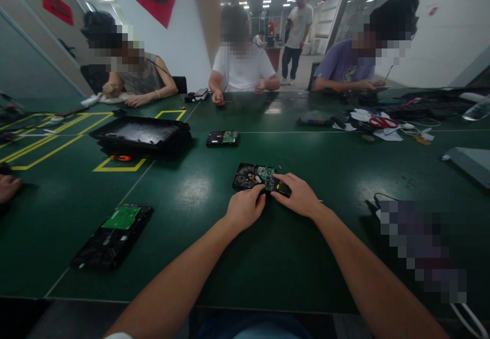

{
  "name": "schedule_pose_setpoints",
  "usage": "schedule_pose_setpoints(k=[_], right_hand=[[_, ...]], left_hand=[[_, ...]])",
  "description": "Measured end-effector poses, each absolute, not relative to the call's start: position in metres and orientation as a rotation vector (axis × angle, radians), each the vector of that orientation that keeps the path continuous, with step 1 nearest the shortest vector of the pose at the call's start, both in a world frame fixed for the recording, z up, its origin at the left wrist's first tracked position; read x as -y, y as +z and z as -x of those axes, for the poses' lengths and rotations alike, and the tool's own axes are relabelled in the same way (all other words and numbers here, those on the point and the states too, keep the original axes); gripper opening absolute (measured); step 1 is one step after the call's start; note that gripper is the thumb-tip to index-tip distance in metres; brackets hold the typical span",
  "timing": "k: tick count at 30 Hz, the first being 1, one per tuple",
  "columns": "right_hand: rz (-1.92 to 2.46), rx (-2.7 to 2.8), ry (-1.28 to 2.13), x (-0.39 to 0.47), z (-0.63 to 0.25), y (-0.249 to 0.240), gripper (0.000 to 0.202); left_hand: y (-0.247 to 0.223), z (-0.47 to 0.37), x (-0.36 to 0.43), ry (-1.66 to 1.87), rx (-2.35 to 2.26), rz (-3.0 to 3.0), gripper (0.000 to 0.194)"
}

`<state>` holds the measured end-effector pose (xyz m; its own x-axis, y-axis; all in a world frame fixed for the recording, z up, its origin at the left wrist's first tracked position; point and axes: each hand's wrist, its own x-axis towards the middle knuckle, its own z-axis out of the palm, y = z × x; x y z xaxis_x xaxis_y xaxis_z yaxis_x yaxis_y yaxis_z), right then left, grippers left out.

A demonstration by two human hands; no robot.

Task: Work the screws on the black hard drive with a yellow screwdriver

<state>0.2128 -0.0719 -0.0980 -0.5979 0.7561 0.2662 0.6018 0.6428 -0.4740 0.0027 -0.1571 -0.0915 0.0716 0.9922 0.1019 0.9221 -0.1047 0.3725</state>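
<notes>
A black hard drive (247, 175) with a green circuit board lies on the green table (214, 247) in front of me. My left hand (247, 206) is closed at the drive's near edge, its fingertips pressed against the board side. From the right, my right hand (296, 193) curls its fingers round a black and yellow-green handle (283, 189), with fingertips also touching the board. Whatever tip the handle has is hidden. Farther back sits a smaller-looking drive (222, 138), and another drive with a green board (113, 237) rests at the near left.
Stacked black trays (141, 135) stand at the back left. Scissors (384, 122), papers and cables lie at the back right. A grey metal piece (469, 165) is at the right edge. Several people sit across the table; another person's hand (8, 188) shows at far left.
</notes>
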Motion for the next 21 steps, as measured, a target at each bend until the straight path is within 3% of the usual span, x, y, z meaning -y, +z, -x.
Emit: schedule_pose_setpoints(k=[21], right_hand=[[1.133,2.471,0.432,0.0755,-0.2122,-0.0947,0.056]], left_hand=[[-0.0896,-0.005,0.1586,0.476,-2.025,-2.087,0.043]])
